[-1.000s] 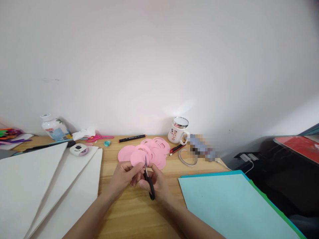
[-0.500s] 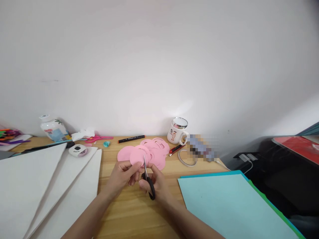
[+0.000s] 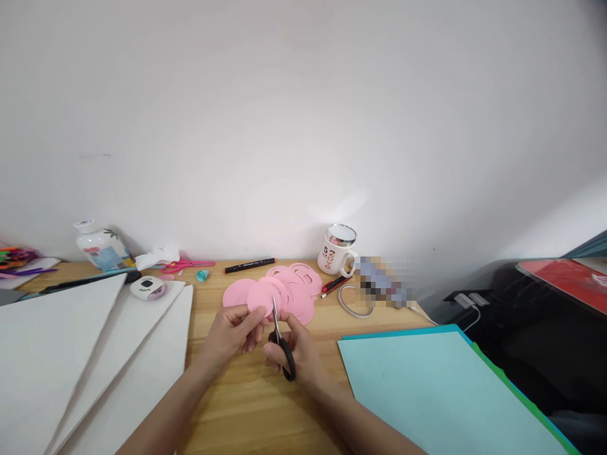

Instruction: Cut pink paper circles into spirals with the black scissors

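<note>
Between the thumb and fingers of my left hand [image 3: 239, 328] is a round piece of pink paper [image 3: 260, 297], held up in front of me. My right hand [image 3: 296, 351] grips a pair of scissors [image 3: 283, 351] with black handles, thumb and fingers at the loops. The narrow metal blades point upward at the right edge of the pink circle; they look nearly closed, and part of them may lie behind the paper. Just behind lie more pink paper cut-outs [image 3: 300, 303], overlapping on the wooden desk [image 3: 237, 404].
Beyond the cut-outs are a black marker [image 3: 250, 266] and a white mug [image 3: 337, 253]. White sheets [image 3: 95, 379] cover the left side, with a small white device [image 3: 148, 288] on them. Pink scissors [image 3: 192, 264] lie behind. Light-blue sheets [image 3: 427, 385] are at the right.
Both hands, the pink circle and the scissors stay almost in place. The whole view has shifted very slightly.
</note>
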Demonstrator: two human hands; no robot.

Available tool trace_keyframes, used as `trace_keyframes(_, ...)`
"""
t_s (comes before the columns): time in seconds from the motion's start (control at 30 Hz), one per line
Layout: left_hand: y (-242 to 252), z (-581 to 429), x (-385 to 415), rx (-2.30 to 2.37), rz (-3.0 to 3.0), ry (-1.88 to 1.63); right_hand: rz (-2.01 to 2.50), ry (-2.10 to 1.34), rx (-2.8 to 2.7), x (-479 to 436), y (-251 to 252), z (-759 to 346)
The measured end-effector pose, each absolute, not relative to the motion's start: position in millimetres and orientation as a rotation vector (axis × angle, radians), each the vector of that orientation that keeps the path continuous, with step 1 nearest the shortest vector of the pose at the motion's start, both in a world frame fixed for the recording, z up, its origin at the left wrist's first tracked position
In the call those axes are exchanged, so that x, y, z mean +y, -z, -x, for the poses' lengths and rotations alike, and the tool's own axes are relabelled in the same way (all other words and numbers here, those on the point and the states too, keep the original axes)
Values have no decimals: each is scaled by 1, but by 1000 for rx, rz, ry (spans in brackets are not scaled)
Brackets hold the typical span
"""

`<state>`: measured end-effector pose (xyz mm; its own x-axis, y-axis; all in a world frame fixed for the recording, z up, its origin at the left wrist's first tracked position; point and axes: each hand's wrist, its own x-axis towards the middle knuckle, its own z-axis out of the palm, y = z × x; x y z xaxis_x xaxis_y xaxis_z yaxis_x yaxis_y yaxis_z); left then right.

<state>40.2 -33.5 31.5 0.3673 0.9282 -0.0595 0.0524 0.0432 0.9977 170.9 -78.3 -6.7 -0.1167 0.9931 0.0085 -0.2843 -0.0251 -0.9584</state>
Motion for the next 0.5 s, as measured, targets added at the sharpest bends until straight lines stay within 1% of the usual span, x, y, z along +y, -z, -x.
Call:
trace_keyframes(0.27, -33, -41, -36, 982, -1484, -800, 887, -1353, -1040, -77, 8, -170)
trace_keyframes(0.5, -32, -41, -36, 995, -1478, -802, 864, -1371, -1059, -76, 9, -170)
